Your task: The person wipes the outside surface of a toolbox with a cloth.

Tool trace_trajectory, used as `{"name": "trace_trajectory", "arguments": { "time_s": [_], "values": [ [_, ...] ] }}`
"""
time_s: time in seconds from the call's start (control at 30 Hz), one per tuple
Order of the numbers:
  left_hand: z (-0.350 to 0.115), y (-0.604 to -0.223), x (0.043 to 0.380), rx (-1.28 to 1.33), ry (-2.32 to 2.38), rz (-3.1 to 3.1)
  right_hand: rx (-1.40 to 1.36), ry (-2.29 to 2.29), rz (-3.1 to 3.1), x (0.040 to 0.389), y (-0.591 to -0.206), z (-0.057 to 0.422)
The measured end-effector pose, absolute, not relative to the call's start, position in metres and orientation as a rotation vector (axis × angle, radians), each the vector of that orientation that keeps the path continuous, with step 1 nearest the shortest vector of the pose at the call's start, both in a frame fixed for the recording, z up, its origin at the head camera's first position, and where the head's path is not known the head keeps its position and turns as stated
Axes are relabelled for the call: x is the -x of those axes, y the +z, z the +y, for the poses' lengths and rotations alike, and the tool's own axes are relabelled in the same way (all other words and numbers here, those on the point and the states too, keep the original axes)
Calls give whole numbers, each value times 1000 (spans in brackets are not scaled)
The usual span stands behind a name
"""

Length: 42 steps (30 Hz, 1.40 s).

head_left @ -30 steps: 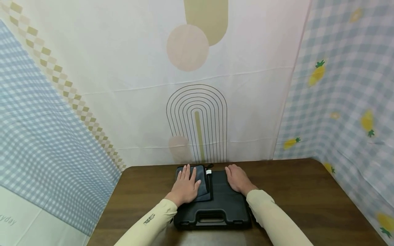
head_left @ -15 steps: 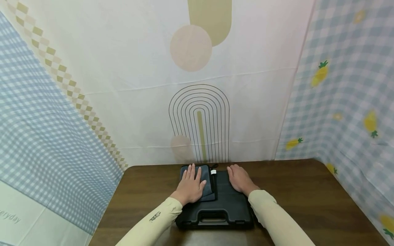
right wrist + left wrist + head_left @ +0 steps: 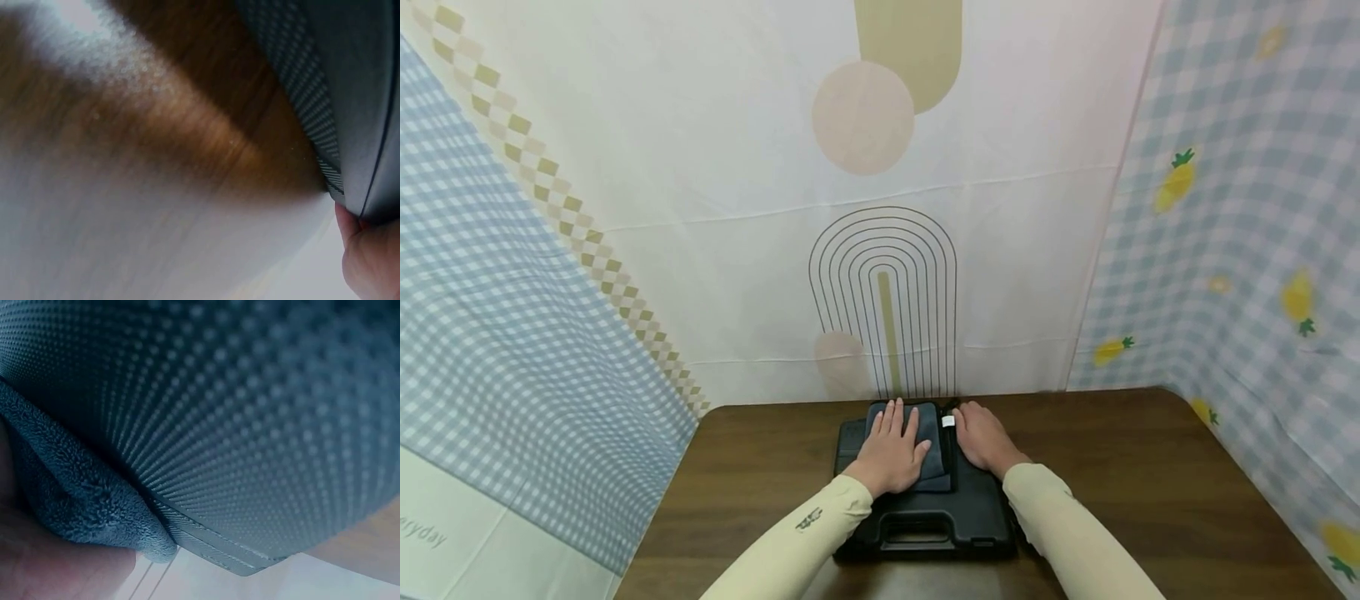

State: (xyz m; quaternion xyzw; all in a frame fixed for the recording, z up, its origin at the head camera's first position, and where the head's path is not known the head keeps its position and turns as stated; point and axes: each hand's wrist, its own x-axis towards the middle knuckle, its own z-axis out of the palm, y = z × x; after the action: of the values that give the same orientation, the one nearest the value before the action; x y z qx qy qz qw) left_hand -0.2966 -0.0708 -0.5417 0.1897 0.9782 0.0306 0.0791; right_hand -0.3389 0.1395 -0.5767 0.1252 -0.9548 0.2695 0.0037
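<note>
The left hand (image 3: 891, 454), fingers flat, has slid the folded grey cloth (image 3: 931, 442) rightward toward 3 o'clock across the black carry case (image 3: 925, 521) mid-table, nearly meeting the right hand (image 3: 987, 440) resting flat at the lid's far edge, so the wipe is advancing.

Both arms wear pale cream sleeves (image 3: 1060, 525); the left bears a small dark print (image 3: 808, 520).

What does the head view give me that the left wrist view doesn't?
Head view only: both hands, the left hand flat on the grey cloth, the right hand on the black case, its handle, the wooden table.
Left wrist view only: the case lid's dotted texture and the cloth's pile, close up.
Both: cloth lying on the case.
</note>
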Motion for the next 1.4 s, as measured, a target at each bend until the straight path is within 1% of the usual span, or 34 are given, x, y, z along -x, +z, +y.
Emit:
{"name": "trace_trajectory", "arguments": {
  "time_s": [0.33, 0.6, 0.87, 1.0, 1.2, 1.4],
  "values": [
    [-75, -542, 294, -577, 138, 2913, -352, 856, -3024, 337, -575, 136],
    [-77, -535, 281, -596, 113, 2884, -295, 863, -3024, 337, -576, 136],
    [-76, -521, 243, -589, 47, 2875, -301, 880, -2992, 338, -577, 138],
    [-80, -521, 217, -608, 60, 2846, -344, 867, -2943, 337, -578, 139],
    [-94, -522, 181, -632, 135, 2761, -323, 947, -2973, 334, -575, 138],
    [-105, -529, 166, -682, 139, 2783, -307, 942, -2966, 335, -576, 136]
  ]
}}
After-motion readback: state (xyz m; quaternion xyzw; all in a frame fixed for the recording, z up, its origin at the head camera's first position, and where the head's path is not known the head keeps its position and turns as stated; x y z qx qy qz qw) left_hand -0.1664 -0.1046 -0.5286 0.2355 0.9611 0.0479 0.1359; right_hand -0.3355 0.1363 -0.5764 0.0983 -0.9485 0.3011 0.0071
